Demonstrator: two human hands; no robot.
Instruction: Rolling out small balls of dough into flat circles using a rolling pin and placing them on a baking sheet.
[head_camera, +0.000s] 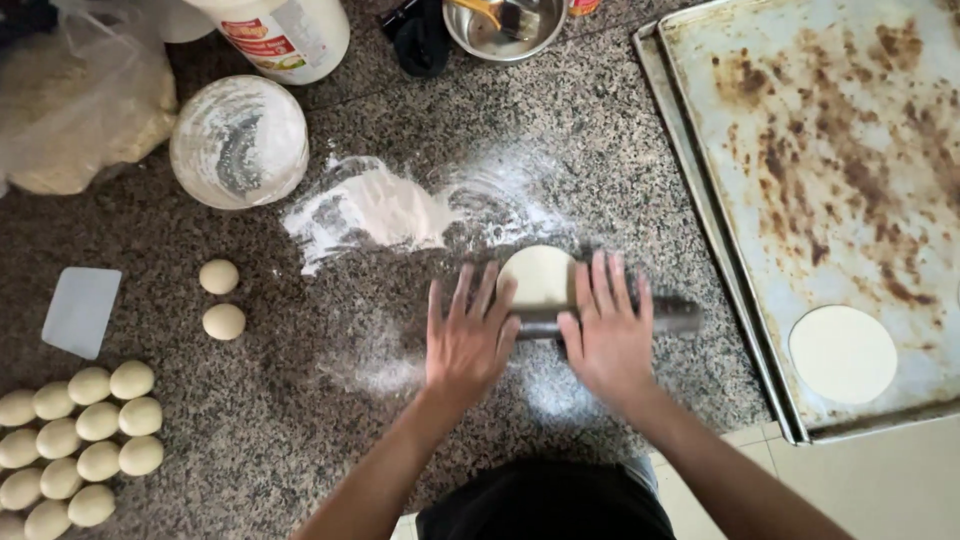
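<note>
Step in hand: rolling. Left hand (468, 340) and right hand (608, 335), palms flat, fingers spread, press on rolling pin (672, 316); neither grasps it. Dough disc (537, 275) lies just beyond, partly under the pin. Next stroke likely needs even pressure. Left: dough balls (75, 430), scraper (81, 311). Right: baking tray (850, 150) with rolled round (842, 354). Beyond: flour (380, 210), floured bowl (239, 142). Nothing obstructs.

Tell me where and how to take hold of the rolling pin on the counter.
Grip the rolling pin by its bare right end, coming from the right side and above. It lies flat and crosswise over the dough disc, and the left hand and right hand press flat on its middle, hiding the left part.
</note>
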